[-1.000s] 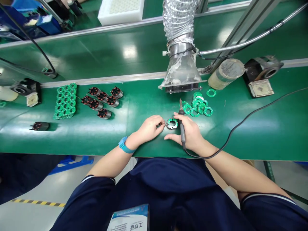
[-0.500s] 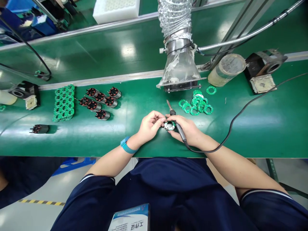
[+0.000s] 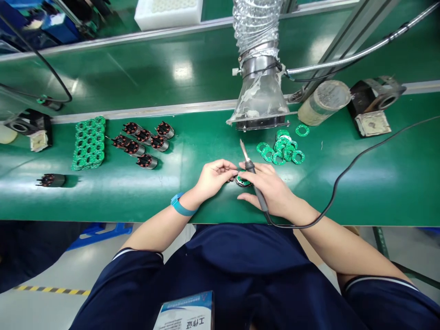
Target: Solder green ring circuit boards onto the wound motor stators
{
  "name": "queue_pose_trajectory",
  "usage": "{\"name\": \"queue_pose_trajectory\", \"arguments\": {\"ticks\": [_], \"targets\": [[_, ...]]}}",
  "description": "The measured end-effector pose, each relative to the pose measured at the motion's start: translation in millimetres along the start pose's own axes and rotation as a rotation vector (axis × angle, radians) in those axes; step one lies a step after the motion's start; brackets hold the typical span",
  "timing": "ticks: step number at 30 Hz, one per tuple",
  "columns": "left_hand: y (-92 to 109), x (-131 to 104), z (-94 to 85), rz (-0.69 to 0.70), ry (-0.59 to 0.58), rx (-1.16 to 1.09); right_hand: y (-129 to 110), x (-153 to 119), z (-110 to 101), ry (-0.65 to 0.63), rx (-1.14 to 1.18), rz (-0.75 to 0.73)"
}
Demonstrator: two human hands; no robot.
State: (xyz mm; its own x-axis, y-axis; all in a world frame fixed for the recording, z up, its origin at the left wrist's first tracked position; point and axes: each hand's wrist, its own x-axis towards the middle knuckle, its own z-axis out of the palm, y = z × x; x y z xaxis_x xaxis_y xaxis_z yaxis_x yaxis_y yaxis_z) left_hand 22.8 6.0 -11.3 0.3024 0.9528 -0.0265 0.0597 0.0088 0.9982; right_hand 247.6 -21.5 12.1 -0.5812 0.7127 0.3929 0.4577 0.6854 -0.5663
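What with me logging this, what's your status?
Left hand at ring. Right hand holds iron, fingers partly over ring. Cord crosses right wrist.

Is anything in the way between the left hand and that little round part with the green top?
Nothing visible stands between the left hand and the round part; the fingertips are right at its edge. The right hand, holding the soldering iron, partly covers it from the other side.
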Motion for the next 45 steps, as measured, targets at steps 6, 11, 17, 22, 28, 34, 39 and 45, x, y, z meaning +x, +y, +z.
{"name": "queue_pose_trajectory", "arguments": {"ticks": [6, 11, 17, 22, 28, 34, 39, 45], "targets": [[0, 0, 1.8, -0.025, -0.041, -0.028, -5, -2, 4, -0.035, -0.080, -0.045], [3, -1, 1.3, 0.025, -0.077, 0.088, -6, -7, 0, -0.044, -0.059, -0.026], [5, -6, -1.2, 0.357, -0.035, 0.480, -12, -12, -5, 0.064, -0.006, 0.089], [-1, -12, -4.9, 0.593, -0.093, 0.791, -27, -20, -15, 0.219, 0.163, 0.269], [-11, -16, -6.9, 0.584, -0.125, 0.817, -50, -22, -32, 0.310, 0.271, 0.431], [-15, -17, -7.0, 0.547, -0.115, 0.792, -54, -13, -32, 0.286, 0.324, 0.530], [-13, -16, -7.5, 0.566, -0.111, 0.846, -52, -13, -26, 0.262, 0.352, 0.547], [-11, -17, -8.6, 0.660, -0.115, 0.943, -53, -14, -27, 0.268, 0.338, 0.557]]}}
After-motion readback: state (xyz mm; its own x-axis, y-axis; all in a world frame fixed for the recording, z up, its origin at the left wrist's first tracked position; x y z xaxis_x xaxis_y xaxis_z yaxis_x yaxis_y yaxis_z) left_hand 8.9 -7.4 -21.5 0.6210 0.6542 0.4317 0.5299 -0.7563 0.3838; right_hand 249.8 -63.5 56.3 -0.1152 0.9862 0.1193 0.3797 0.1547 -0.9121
